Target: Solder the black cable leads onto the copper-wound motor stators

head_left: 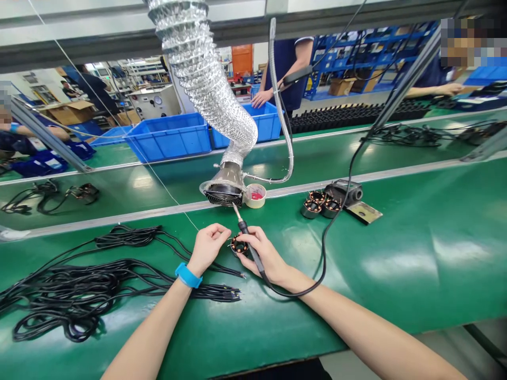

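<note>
My right hand [263, 256] holds a soldering iron [252, 248], its tip pointing up and away below the fan, and its fingers also rest on a small motor stator [239, 245] with copper windings. Just left of the stator, my left hand [209, 245] is pinched at the fingertips; a thin pale wire seems to run down to it from the upper left, but what the fingertips grip is too small to make out. A blue band [189, 276] circles my left wrist. Black cables [214, 293] with stripped ends lie under and beside that wrist.
Coiled black cables [79, 285] cover the left of the green bench [380, 285]. A fume fan [224, 192] hangs ahead, beside a tape roll [255, 196]. Several stators [311, 208] sit by a metal fixture [348, 193]. Blue bins [170, 138] and other people stand beyond.
</note>
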`<state>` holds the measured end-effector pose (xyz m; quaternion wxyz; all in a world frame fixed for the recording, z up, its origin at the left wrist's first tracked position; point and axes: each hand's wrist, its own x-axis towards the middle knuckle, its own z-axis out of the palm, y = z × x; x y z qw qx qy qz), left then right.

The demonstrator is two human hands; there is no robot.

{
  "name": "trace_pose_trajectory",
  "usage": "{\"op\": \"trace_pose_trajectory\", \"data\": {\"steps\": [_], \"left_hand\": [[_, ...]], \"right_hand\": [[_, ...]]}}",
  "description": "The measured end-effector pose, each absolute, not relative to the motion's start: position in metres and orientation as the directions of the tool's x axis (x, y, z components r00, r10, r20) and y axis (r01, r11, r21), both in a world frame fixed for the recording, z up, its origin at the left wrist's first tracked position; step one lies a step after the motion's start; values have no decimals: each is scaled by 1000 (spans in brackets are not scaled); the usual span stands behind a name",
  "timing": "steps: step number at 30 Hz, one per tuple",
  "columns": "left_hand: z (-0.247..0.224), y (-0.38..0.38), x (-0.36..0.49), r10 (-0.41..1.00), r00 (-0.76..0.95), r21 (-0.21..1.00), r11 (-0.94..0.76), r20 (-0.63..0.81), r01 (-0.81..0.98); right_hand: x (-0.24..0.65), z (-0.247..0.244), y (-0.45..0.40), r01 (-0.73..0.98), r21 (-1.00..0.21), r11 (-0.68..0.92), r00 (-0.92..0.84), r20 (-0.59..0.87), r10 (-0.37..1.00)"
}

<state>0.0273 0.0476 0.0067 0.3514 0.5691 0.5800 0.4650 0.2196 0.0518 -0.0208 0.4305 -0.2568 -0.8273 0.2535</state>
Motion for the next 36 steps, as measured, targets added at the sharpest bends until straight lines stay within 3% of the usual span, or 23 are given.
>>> {"op": "trace_pose_trajectory", "data": {"steps": [4,9,12,15,19,23,28,32,36], "left_hand": [[4,46,32,968,-175,890,-84,179,448],[11,40,9,985,-118,862,-49,125,505],[21,32,-6,988,152,775,-98,3,624],[26,24,-6,874,476,688,-284,-101,667],[26,19,4,782,614,663,-401,-113,633],[28,21,2,801,579,737,-297,-155,608],[34,24,-10,940,328,898,-65,-91,434],[36,24,-9,984,176,958,-33,-18,285],[40,23,-5,991,137,971,-32,0,236]], "right_hand": [[219,-19,51,229,-623,747,-494,587,641],[222,-18,51,253,-621,742,-478,586,654],[224,-18,52,266,-623,736,-465,586,664],[226,-19,52,284,-619,732,-458,583,671],[227,-19,52,310,-605,733,-459,580,673],[227,-20,52,319,-613,723,-456,570,684],[224,-21,54,283,-632,721,-460,570,681],[222,-14,51,252,-636,729,-478,574,665],[215,5,42,208,-643,737,-393,635,665]]}}
